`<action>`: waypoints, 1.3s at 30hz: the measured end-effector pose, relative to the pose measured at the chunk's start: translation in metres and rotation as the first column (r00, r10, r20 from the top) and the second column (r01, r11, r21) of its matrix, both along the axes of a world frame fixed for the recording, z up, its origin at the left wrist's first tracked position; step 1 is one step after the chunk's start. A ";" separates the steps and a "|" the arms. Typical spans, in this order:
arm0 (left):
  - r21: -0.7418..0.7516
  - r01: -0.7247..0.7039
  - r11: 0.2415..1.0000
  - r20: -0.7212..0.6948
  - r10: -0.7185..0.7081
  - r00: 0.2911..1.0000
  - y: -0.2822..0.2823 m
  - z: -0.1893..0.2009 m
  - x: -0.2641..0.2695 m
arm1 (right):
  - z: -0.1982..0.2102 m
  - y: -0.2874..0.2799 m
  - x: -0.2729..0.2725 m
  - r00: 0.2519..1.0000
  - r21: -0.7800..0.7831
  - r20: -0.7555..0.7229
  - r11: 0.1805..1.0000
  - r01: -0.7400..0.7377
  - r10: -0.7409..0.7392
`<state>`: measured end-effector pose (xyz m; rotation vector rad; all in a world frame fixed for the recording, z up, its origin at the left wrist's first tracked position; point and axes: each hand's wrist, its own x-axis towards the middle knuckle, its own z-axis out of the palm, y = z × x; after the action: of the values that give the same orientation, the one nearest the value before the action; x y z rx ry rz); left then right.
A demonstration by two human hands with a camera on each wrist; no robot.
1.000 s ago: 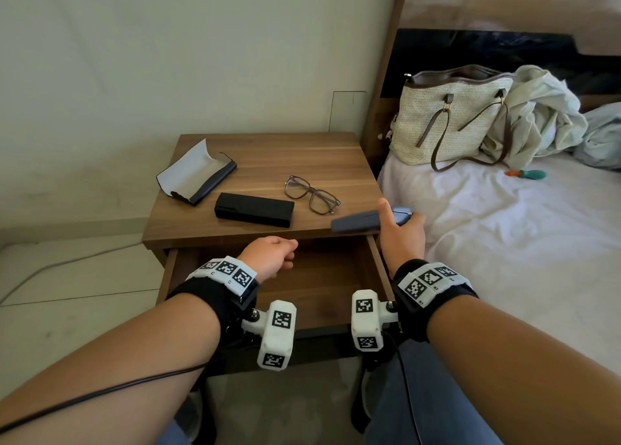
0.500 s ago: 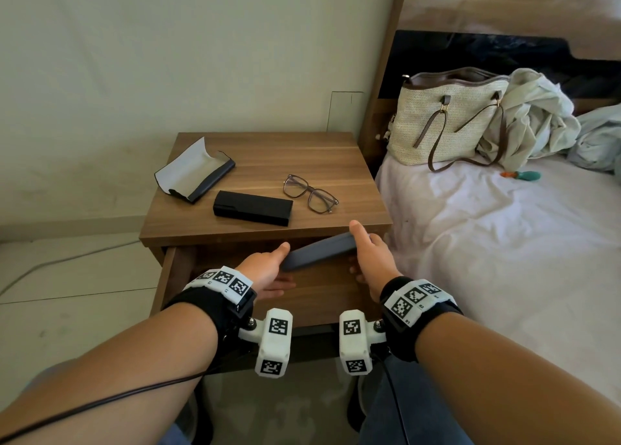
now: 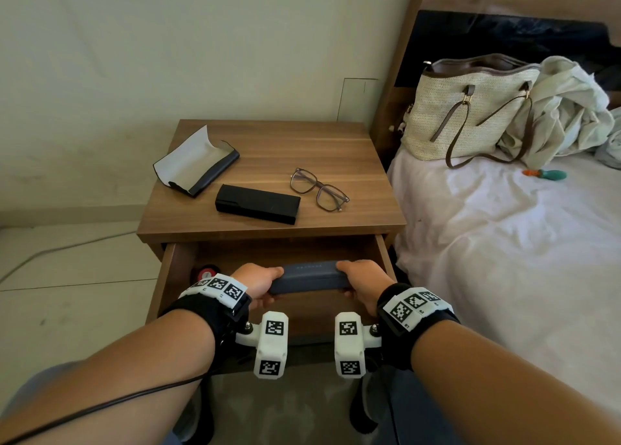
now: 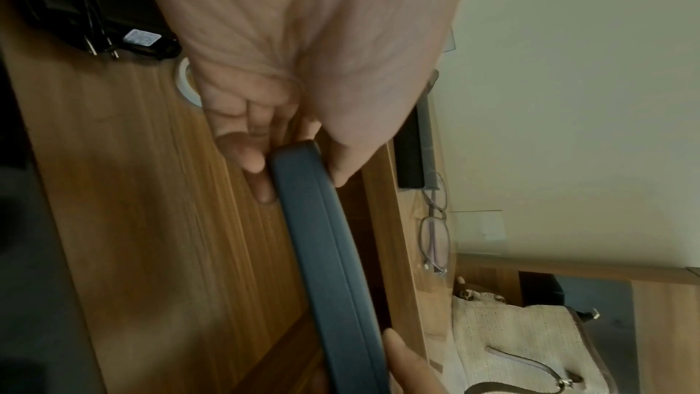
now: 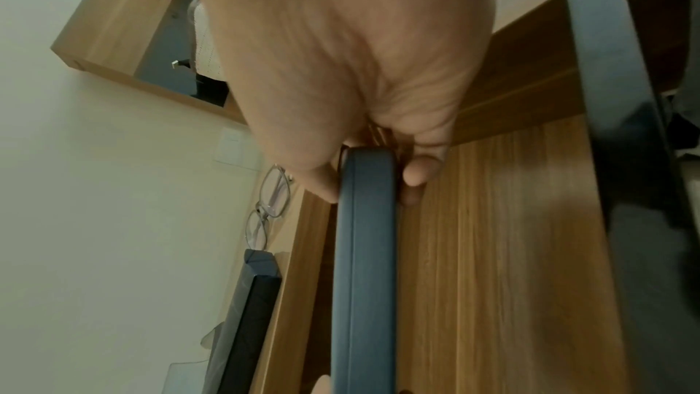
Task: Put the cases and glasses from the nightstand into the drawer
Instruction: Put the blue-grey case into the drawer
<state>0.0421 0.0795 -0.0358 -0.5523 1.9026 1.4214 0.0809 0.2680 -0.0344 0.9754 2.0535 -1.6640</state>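
A slate-blue glasses case (image 3: 311,275) (image 4: 333,265) (image 5: 363,265) hangs level over the open drawer (image 3: 322,317) of the nightstand (image 3: 336,152). My left hand (image 3: 260,281) (image 4: 295,173) pinches its left end between thumb and fingers. Its right end is pinched the same way by my right hand (image 3: 361,281) (image 5: 373,178). On the nightstand top lie a black closed case (image 3: 258,203), a pair of glasses (image 3: 319,194) to its right, and an open case (image 3: 196,165) with a pale lining at the back left.
A small red and white round thing (image 3: 205,273) lies at the drawer's left side. Dark items with a cable (image 4: 94,11) show in the left wrist view. A bed (image 3: 504,243) with a woven handbag (image 3: 470,108) and crumpled cloth (image 3: 568,108) stands close on the right.
My right hand carried the blue case from the nightstand's front right corner down over the drawer. My left hand took its left end, and the case has turned level.
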 end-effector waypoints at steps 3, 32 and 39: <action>-0.024 0.006 1.000 0.015 -0.005 1.000 0.001 -0.009 -0.006 | -0.013 0.006 -0.008 1.000 0.028 0.022 0.999 -0.014 0.013; 0.016 -0.032 0.999 0.159 0.029 0.987 0.043 -0.112 -0.100 | -0.105 0.047 -0.105 0.920 0.180 0.323 0.940 -0.289 0.221; 0.006 -0.045 0.999 0.201 0.042 0.979 0.047 -0.120 -0.104 | -0.108 0.043 -0.111 0.929 0.195 0.315 0.945 -0.262 0.192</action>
<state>-0.0618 0.1262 -0.1557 -0.7091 1.7312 1.3481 -0.0305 0.3109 -0.1422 0.9451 2.0948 -1.1056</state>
